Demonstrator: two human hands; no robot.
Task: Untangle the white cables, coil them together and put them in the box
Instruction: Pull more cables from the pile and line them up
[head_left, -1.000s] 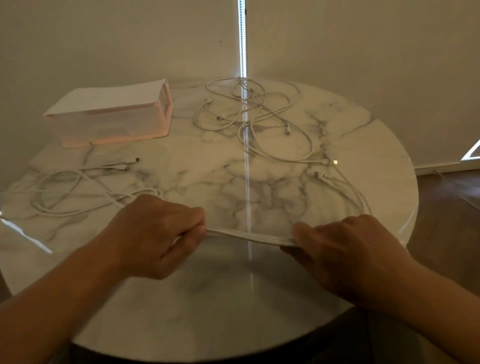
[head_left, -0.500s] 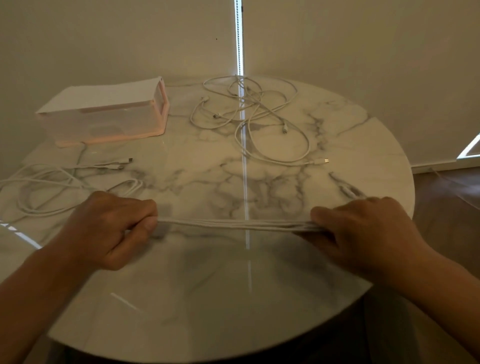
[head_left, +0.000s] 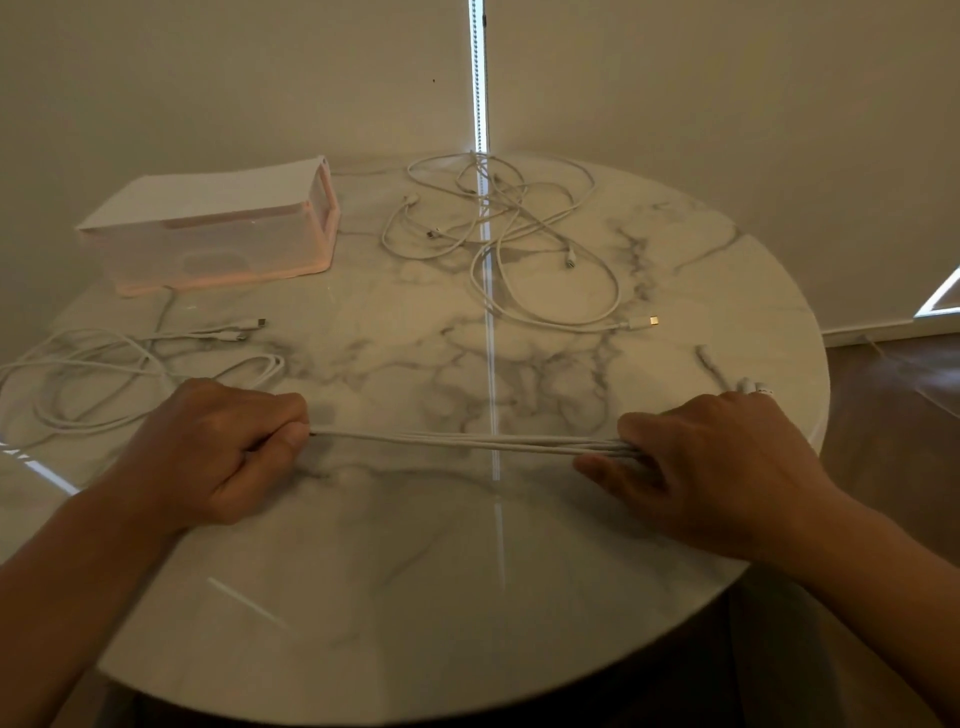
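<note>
Nearest to me is a bare stretch of the round marble table (head_left: 415, 597), grey veins running through its top. Just beyond it, the person holds a bundle of white cables (head_left: 467, 441) pulled straight between both hands. The left hand (head_left: 218, 447) is a tight fist around one end, knuckles up, with the thumb pressed against the strands. The right hand (head_left: 722, 467) grips the other end, fingers curled over the strands and thumb beneath them. The strands run side by side, low over the tabletop; I cannot tell whether they touch it. Past the right hand's knuckles a few plug ends (head_left: 754, 387) stick out near the table's edge.

Behind the left hand, loose cable loops (head_left: 104, 374) sprawl across the left side of the table, two connectors pointing toward the middle. Farther back, at the centre, a tangle of cables (head_left: 511, 234) lies in overlapping loops, and a gold-tipped plug (head_left: 644, 321) trails out to its right. At the far left stands the box (head_left: 218, 249), translucent pink with a white top, well apart from the held bundle. Behind everything is a pale wall split by a bright strip of light (head_left: 478, 78).
</note>
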